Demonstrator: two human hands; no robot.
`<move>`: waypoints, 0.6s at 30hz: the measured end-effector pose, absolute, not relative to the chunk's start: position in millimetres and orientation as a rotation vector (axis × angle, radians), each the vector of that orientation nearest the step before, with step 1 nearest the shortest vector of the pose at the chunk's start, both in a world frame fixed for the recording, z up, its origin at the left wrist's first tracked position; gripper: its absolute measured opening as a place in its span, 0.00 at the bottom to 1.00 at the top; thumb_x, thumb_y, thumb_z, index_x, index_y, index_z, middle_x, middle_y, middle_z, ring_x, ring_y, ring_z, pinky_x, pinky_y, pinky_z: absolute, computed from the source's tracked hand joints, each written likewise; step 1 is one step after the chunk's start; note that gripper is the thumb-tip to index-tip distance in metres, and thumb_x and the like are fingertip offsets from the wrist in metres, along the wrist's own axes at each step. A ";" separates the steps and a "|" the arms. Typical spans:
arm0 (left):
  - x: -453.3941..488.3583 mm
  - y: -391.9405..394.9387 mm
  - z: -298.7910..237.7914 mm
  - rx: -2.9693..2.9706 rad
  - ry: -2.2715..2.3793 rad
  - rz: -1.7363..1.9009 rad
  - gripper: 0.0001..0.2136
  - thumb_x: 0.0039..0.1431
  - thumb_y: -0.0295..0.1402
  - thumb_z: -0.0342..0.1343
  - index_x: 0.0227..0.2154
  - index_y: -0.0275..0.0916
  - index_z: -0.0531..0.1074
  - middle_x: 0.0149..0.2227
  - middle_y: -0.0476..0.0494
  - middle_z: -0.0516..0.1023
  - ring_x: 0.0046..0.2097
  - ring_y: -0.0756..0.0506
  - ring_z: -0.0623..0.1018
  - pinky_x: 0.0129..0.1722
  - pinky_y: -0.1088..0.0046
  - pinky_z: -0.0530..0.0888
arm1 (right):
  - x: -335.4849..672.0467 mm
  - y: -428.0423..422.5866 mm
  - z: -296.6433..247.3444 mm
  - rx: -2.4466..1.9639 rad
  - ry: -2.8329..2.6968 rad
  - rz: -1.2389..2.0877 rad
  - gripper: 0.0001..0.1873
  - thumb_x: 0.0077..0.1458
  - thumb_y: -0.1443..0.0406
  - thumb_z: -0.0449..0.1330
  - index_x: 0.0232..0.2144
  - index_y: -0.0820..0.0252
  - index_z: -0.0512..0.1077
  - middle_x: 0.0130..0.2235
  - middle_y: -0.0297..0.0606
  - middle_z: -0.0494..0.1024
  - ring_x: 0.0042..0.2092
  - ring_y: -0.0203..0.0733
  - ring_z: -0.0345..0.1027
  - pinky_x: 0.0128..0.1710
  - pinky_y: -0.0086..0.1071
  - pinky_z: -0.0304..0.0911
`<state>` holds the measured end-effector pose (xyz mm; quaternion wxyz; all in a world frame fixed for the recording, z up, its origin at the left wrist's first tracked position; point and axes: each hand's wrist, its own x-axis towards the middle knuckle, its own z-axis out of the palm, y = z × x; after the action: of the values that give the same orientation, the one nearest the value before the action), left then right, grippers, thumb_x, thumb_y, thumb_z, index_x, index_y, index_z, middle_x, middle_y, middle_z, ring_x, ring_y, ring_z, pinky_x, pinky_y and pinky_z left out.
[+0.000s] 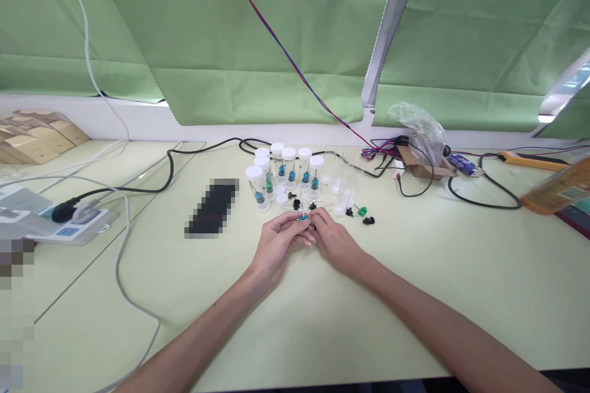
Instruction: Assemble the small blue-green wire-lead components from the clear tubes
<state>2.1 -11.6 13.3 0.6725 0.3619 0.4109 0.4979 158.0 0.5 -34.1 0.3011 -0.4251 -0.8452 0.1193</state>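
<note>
My left hand (282,238) and my right hand (332,238) meet at the middle of the table, fingers closed around a small blue part (303,218) with a thin stem pointing up. Fingers hide most of it. Just beyond my hands lie small black parts (296,204) and thin metal rods. A green part (362,211) and a black part (369,220) lie to the right. Behind them stand several clear vials (291,169) with white caps, each with a blue or green part inside. Loose white caps (281,198) and uncapped clear tubes (345,201) lie nearby.
A dark pixelated rectangle (212,209) is at the left. Farther left sits a power strip (78,227) with plugs and cables. At the back right are a cardboard box (426,166) with a plastic bag (421,132), wires, and an orange bottle (560,187).
</note>
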 end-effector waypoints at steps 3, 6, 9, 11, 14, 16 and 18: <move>1.4 -11.7 13.3 0.826 0.921 1.132 0.14 0.44 0.31 0.68 0.35 0.32 0.76 0.26 0.44 0.79 0.26 0.50 0.77 0.29 0.75 0.73 | 159.3 1.2 -32.4 -1.051 -2.141 0.396 0.08 0.67 0.67 0.45 0.40 0.59 0.64 0.46 0.44 0.68 0.42 0.42 0.69 0.37 0.34 0.66; 1.4 -11.8 13.5 0.829 0.920 1.143 0.14 0.43 0.32 0.69 0.34 0.32 0.77 0.26 0.45 0.78 0.26 0.50 0.77 0.29 0.75 0.73 | 161.3 2.2 -31.5 -0.961 -2.063 0.421 0.07 0.67 0.68 0.46 0.37 0.58 0.63 0.44 0.43 0.69 0.45 0.42 0.67 0.43 0.35 0.65; 2.0 -11.6 13.5 0.820 0.931 1.149 0.15 0.42 0.33 0.69 0.34 0.33 0.77 0.27 0.45 0.78 0.26 0.50 0.76 0.29 0.74 0.73 | 163.4 2.7 -31.6 -0.919 -1.983 0.418 0.07 0.66 0.69 0.46 0.37 0.58 0.63 0.41 0.42 0.71 0.44 0.41 0.67 0.44 0.36 0.65; 2.1 -11.5 13.4 0.822 0.930 1.149 0.15 0.42 0.33 0.70 0.34 0.33 0.77 0.27 0.45 0.79 0.26 0.50 0.77 0.29 0.74 0.73 | 164.9 2.6 -31.9 -0.931 -1.926 0.420 0.07 0.67 0.68 0.47 0.38 0.58 0.64 0.41 0.41 0.71 0.41 0.40 0.67 0.42 0.35 0.65; 1.8 -11.3 12.8 0.827 0.928 1.146 0.15 0.42 0.32 0.69 0.34 0.33 0.76 0.27 0.45 0.79 0.26 0.50 0.77 0.29 0.75 0.73 | 167.7 2.1 -31.8 -0.935 -1.845 0.404 0.06 0.66 0.67 0.48 0.38 0.58 0.64 0.40 0.41 0.71 0.38 0.39 0.68 0.39 0.35 0.66; 1.7 -11.3 12.4 0.830 0.933 1.142 0.14 0.43 0.32 0.69 0.35 0.33 0.76 0.28 0.45 0.79 0.26 0.50 0.77 0.29 0.75 0.73 | 170.1 1.4 -31.0 -0.926 -1.798 0.377 0.06 0.66 0.67 0.48 0.38 0.58 0.65 0.39 0.41 0.71 0.38 0.39 0.68 0.39 0.35 0.67; 1.6 -11.6 12.1 0.837 0.940 1.133 0.14 0.44 0.31 0.68 0.36 0.33 0.76 0.28 0.44 0.79 0.27 0.50 0.77 0.29 0.75 0.73 | 172.7 0.2 -29.6 -0.924 -1.764 0.355 0.06 0.66 0.67 0.49 0.38 0.58 0.65 0.38 0.41 0.71 0.38 0.40 0.68 0.38 0.36 0.68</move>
<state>1.6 -11.6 12.1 0.6623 0.3704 0.4157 0.5014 172.7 0.2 -29.6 0.5307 -0.3871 -0.7392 0.1487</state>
